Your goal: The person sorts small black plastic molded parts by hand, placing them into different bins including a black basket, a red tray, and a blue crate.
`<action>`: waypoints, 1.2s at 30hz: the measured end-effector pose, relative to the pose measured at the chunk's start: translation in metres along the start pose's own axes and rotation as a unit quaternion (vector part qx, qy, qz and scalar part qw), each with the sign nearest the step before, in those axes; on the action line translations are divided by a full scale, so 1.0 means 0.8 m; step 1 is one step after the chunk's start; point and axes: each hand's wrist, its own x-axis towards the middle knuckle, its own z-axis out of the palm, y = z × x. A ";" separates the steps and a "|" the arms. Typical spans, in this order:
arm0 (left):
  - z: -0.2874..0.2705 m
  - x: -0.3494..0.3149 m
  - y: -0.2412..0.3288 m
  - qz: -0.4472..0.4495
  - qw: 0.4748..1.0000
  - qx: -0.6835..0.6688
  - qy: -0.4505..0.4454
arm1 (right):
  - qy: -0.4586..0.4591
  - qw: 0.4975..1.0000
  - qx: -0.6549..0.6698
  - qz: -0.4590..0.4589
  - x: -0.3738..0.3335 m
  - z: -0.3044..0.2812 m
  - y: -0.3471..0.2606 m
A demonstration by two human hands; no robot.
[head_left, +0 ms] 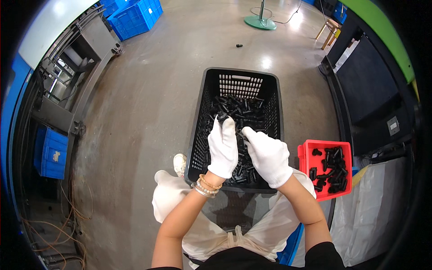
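Observation:
My left hand (223, 148), in a white glove, grips a small black plastic fitting (222, 116) between thumb and fingers, its end showing above the fingertips. Close beside it, my white-gloved right hand (268, 158) is closed, thumb and forefinger pinched together. Something thin and dark shows at its fingertips, too small to make out. Both hands are above a black slatted crate (243, 71) that stands on the floor between my knees. Many loose black fittings (245, 105) lie in the crate, partly hidden by my hands.
On the right, a red bin (310, 145) holds several black fittings. One small black piece (239, 45) lies on the floor ahead. Machines flank both sides, with a blue crate (51, 153) and loose cables (72, 216) at left. Farther off are blue crates (135, 19) and a green round base (260, 23).

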 end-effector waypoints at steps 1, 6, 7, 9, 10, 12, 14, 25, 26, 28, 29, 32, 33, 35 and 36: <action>0.001 0.000 0.000 -0.002 1.000 -0.006 -0.009 | 0.013 1.000 -0.002 0.002 -0.001 0.002 0.000; 0.005 0.001 -0.002 -0.052 0.999 -0.004 0.015 | 0.003 1.000 -0.028 0.005 -0.005 0.007 0.004; 0.005 0.000 -0.003 -0.032 0.999 -0.015 0.009 | 0.009 0.999 -0.032 0.006 -0.006 0.007 0.005; 0.005 -0.001 -0.003 -0.076 0.997 0.003 0.011 | -0.013 0.999 -0.034 0.006 -0.007 0.007 0.005; 0.005 -0.001 -0.004 -0.064 0.998 -0.001 -0.001 | -0.006 0.999 -0.042 0.012 -0.007 0.008 0.005; 0.004 -0.001 -0.005 -0.027 0.998 0.047 0.023 | -0.018 0.998 -0.055 0.005 -0.009 0.011 0.005; 0.004 -0.001 -0.007 -0.026 0.999 0.037 0.014 | -0.019 0.998 -0.059 0.013 -0.011 0.018 0.008; -0.007 0.006 0.009 -0.073 0.994 -0.029 -0.072 | -0.117 0.983 -0.027 0.135 -0.012 0.050 0.086; -0.003 0.009 0.005 -0.067 0.993 -0.056 -0.075 | -0.121 0.980 -0.039 0.154 -0.013 0.046 0.093; 0.000 0.015 -0.006 -0.023 0.993 0.042 -0.108 | -0.103 0.976 -0.018 0.190 -0.020 0.028 0.117; 0.003 0.017 -0.011 0.036 0.987 0.113 -0.113 | -0.118 0.966 -0.020 0.228 -0.023 0.015 0.138; 0.005 0.014 -0.021 0.030 0.977 0.151 -0.147 | -0.091 0.954 -0.033 0.285 -0.057 -0.023 0.211; 0.005 0.012 -0.021 0.059 0.980 0.124 -0.145 | -0.128 0.943 -0.080 0.296 -0.073 -0.034 0.237; 0.003 0.010 -0.019 0.173 0.944 0.226 -0.170 | -0.192 0.901 -0.127 0.368 -0.121 -0.047 0.280; 0.002 0.009 -0.017 0.176 0.935 0.246 -0.187 | -0.183 0.874 -0.145 0.425 -0.151 -0.047 0.294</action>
